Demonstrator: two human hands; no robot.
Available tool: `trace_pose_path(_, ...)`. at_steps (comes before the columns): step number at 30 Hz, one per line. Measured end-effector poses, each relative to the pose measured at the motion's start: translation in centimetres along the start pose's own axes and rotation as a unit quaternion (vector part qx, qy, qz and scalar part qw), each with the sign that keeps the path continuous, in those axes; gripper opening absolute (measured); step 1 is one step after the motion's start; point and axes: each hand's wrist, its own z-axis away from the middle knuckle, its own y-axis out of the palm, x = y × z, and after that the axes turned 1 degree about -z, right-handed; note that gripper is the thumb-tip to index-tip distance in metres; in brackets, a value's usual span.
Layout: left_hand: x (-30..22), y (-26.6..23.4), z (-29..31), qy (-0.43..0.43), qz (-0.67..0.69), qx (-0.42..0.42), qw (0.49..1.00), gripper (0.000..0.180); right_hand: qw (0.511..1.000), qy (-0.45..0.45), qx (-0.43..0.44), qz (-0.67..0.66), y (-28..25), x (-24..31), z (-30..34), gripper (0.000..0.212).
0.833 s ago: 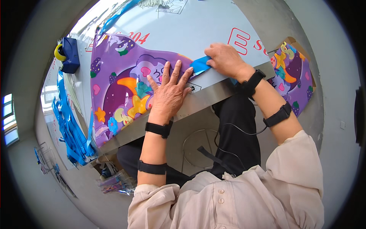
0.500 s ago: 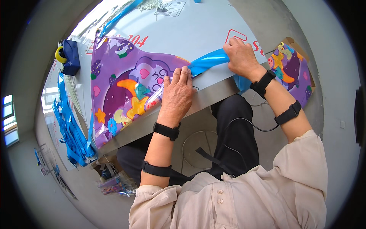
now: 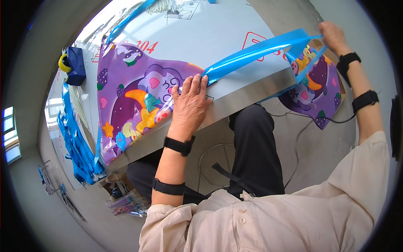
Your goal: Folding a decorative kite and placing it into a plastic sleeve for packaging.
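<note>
A glossy purple apron (image 3: 121,86), printed with cartoon stars, a moon and fruit, lies on the table. My left hand (image 3: 191,105) rests flat on its right corner, fingers stretched out. From just beside those fingertips a shiny blue plastic strap (image 3: 252,50) runs up to the right, past the table's edge. Out at the far right, my right hand (image 3: 333,38) is raised and closed on the strap, drawing it fairly taut. Part of the strap loops back and hangs down below the hand. Where strap and apron meet is partly hidden by my left fingers.
A bundle of blue straps (image 3: 79,147) hangs at the table's left edge, near a blue tape dispenser (image 3: 76,65) with a yellow roll. Another purple printed apron (image 3: 312,94) lies over a cardboard box at the right. The metal table edge (image 3: 252,94) faces my knees.
My right hand has moved up and right, away from the table, stretching the blue strap from a short bunched length to a long one. The left hand has stayed on the apron.
</note>
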Motion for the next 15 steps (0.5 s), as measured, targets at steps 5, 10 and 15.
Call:
trace_pose_path(5,-0.1,-0.1,0.0,-0.004,0.016,-0.008,1.000,0.065,0.961,0.180,-0.093,0.187,-0.6,-7.3,-1.4,0.027)
trace_pose_path(10,-0.2,-0.5,-0.4,-0.009,0.026,-0.003,1.000,0.066,0.942,-0.169,-0.213,-0.196,-3.1,2.9,-2.8,0.035)
trace_pose_path(15,-0.3,-0.6,-0.3,-0.015,0.018,0.001,1.000,0.070,0.779,-0.317,-0.176,-0.512,-4.2,21.0,1.4,0.025)
